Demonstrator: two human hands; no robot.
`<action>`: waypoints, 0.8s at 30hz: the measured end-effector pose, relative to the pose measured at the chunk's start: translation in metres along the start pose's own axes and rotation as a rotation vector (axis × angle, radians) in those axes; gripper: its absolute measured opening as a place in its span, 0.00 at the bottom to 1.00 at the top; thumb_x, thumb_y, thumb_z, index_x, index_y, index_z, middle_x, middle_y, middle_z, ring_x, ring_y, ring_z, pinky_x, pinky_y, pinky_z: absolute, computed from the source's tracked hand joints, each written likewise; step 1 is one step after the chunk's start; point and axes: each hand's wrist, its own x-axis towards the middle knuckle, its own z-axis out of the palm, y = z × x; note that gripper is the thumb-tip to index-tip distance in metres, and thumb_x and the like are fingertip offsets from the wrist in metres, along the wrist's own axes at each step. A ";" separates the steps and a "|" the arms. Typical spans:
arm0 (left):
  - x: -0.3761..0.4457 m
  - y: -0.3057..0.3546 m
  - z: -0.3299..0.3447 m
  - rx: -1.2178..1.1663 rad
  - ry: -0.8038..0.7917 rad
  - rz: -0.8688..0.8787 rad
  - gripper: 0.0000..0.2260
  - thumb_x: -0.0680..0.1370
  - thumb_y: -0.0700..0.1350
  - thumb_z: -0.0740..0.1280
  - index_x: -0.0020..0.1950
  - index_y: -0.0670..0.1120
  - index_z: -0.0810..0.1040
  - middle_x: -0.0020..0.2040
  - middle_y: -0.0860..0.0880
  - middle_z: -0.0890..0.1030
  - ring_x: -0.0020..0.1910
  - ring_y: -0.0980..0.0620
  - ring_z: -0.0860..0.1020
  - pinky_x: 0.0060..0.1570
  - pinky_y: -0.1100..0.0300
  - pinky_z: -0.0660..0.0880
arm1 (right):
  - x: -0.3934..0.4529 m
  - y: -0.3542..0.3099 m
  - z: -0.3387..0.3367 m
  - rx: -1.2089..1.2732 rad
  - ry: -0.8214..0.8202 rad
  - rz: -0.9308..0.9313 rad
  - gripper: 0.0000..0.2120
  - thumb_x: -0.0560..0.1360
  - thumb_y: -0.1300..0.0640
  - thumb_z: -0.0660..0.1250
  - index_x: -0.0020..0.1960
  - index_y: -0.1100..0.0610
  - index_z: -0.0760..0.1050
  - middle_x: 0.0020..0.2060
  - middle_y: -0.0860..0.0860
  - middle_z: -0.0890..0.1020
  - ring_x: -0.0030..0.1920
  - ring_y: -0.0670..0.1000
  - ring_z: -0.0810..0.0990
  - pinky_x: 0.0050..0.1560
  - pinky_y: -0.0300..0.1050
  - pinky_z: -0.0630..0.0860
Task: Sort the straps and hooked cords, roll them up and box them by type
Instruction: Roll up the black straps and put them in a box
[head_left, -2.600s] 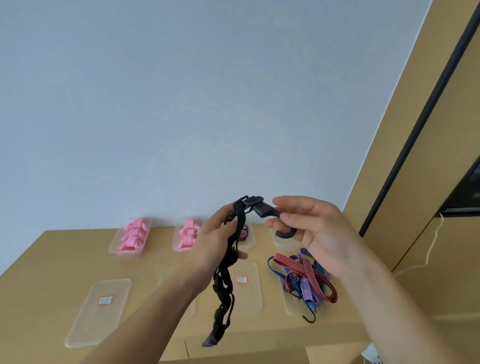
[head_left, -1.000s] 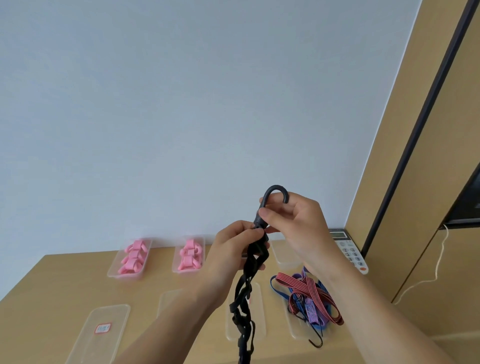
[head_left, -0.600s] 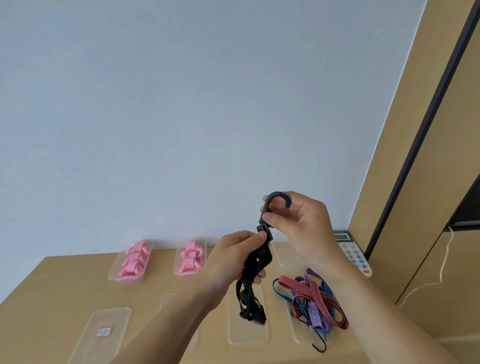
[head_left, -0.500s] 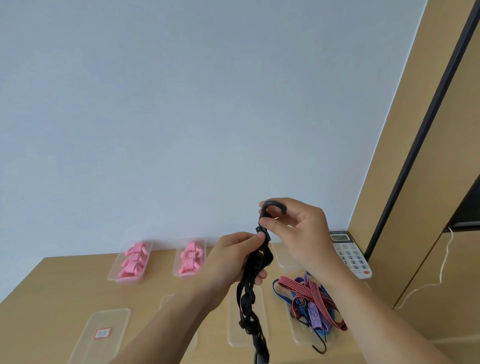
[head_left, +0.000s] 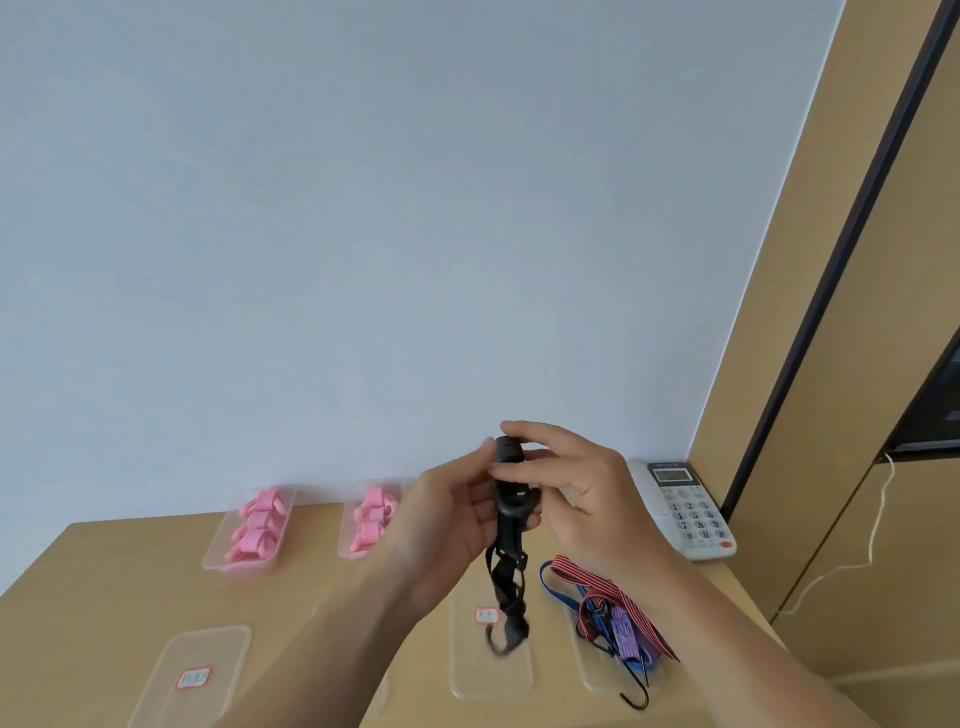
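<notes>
A black hooked cord (head_left: 506, 571) hangs above the wooden table (head_left: 104, 597), its lower hook dangling over a clear lid. My left hand (head_left: 447, 519) grips the cord's upper part from the left. My right hand (head_left: 566, 483) pinches its top hook end between thumb and fingers. A tangle of red-striped, blue and purple hooked cords (head_left: 613, 608) lies on another lid at the right. Two clear boxes at the back hold rolled pink straps (head_left: 257, 527), (head_left: 371, 519).
Clear lids with red-framed labels lie near the front: one at the left (head_left: 192, 670), one in the middle (head_left: 491, 665). A white desk phone (head_left: 685, 509) stands at the back right beside a wooden cabinet with a thin white cable (head_left: 878, 530).
Both hands have come down a little and closer together. The top hook, earlier standing above my right fingers, is now tucked into my grip, and the hanging cord is shorter.
</notes>
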 end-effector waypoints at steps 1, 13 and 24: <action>0.001 0.000 -0.002 0.051 -0.045 0.018 0.17 0.83 0.46 0.63 0.65 0.35 0.80 0.56 0.37 0.83 0.53 0.41 0.81 0.64 0.43 0.77 | -0.001 0.000 0.000 0.034 -0.025 0.018 0.28 0.69 0.73 0.56 0.54 0.51 0.87 0.65 0.47 0.79 0.61 0.47 0.81 0.54 0.46 0.81; 0.003 -0.011 -0.016 0.316 -0.169 0.139 0.19 0.74 0.35 0.70 0.66 0.39 0.79 0.56 0.42 0.84 0.56 0.44 0.83 0.58 0.57 0.78 | 0.006 -0.009 -0.009 0.292 0.092 0.386 0.09 0.74 0.64 0.74 0.52 0.54 0.84 0.48 0.47 0.87 0.51 0.46 0.85 0.54 0.45 0.81; 0.000 -0.013 -0.016 0.356 -0.193 0.143 0.23 0.75 0.35 0.68 0.71 0.43 0.75 0.56 0.41 0.85 0.57 0.41 0.83 0.65 0.48 0.78 | 0.017 -0.018 -0.017 0.292 -0.141 0.570 0.05 0.74 0.59 0.75 0.49 0.54 0.85 0.42 0.50 0.87 0.40 0.42 0.82 0.37 0.34 0.74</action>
